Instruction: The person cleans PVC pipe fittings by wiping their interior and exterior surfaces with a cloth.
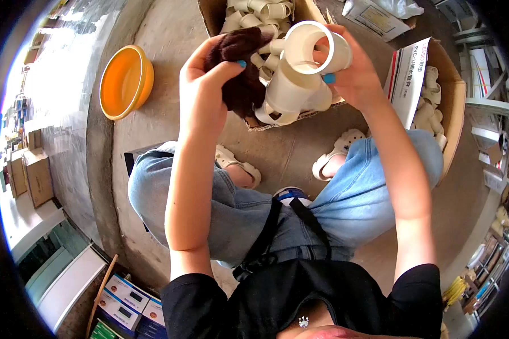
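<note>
My left hand [209,70] grips a dark brown cloth [240,68], its thumb lying on top. Just right of the cloth, my right hand [345,70] holds a white plastic pipe fitting [300,79] with several round openings, one facing up toward the camera. The cloth is beside the lower left side of the fitting; whether they touch is hard to tell. Beneath both hands stands an open cardboard box [209,16] with many off-white pipe fittings [251,21] inside.
An orange basin [125,82] sits on the floor at the left. A second cardboard box [453,101] with fittings [428,116] is at the right. My knees and shoes [342,151] flank the floor between. Boxed goods [121,299] lie lower left; shelves line the right.
</note>
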`<act>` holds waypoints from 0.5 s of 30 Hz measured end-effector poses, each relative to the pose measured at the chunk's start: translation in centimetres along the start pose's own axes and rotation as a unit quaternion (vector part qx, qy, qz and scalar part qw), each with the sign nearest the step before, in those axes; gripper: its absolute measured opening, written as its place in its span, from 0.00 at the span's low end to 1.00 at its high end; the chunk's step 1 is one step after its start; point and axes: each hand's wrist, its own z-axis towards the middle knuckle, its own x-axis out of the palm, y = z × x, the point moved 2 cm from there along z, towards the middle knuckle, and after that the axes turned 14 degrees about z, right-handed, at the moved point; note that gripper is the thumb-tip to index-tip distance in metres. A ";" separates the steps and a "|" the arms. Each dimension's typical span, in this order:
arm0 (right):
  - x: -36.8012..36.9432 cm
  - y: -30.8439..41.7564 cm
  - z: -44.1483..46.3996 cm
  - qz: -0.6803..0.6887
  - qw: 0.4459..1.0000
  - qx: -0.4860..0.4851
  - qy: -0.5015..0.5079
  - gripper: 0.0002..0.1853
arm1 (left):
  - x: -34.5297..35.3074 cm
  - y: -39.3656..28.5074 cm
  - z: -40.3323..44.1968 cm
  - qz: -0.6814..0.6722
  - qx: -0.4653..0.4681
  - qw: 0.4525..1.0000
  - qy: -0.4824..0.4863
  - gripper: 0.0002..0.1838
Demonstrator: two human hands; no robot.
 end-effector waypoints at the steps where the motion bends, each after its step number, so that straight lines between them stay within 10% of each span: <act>1: 0.2 0.2 -0.1 0.009 1.000 0.014 -0.016 0.42 | 0.3 0.1 -0.1 0.004 -0.004 1.000 -0.017 0.16; 8: 0.3 0.0 -0.6 0.088 0.996 -0.013 0.002 0.36 | 1.7 0.0 -0.8 0.164 0.054 0.981 0.087 0.16; 15: 0.9 0.5 -0.4 0.103 0.992 -0.033 -0.060 0.27 | 1.6 1.8 -0.2 0.302 0.203 0.914 0.180 0.42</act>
